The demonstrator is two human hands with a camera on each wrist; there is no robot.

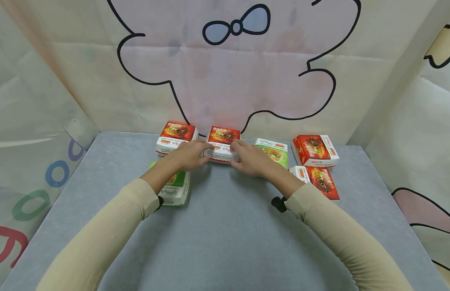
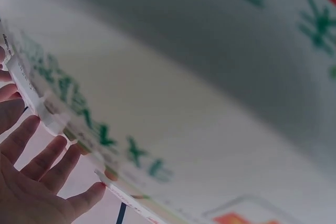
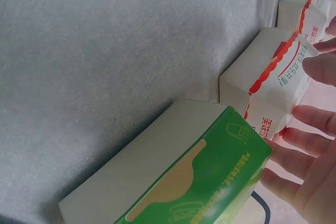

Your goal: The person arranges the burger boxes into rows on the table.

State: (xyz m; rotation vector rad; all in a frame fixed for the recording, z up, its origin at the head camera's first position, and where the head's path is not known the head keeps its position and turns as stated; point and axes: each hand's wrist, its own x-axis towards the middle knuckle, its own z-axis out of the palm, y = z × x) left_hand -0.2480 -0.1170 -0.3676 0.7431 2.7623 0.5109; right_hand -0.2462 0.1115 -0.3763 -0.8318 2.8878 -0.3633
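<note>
A red-and-white burger box [image 1: 223, 135] lies at the back middle of the table, between both hands. At its left side is my left hand [image 1: 190, 155], fingertips right at the edge. From the right, my right hand [image 1: 252, 158] reaches the opposite side with its fingers. In the left wrist view, the left hand [image 2: 39, 182] has its fingers spread, and a blurred white box [image 2: 173, 93] fills most of the picture. The right wrist view has the right hand [image 3: 310, 166] with extended fingers at a red-trimmed white box [image 3: 268, 72], a green-and-white box [image 3: 194, 166] nearer the camera.
Another red-and-white box [image 1: 177, 131] lies left of the middle one, with a green-and-white box [image 1: 175, 194] partly under the left forearm. On the right are a green-topped box [image 1: 275, 151] and two red ones, an upper [image 1: 312, 147] and a lower [image 1: 323, 182]. A printed backdrop [image 1: 232, 72] stands behind the table.
</note>
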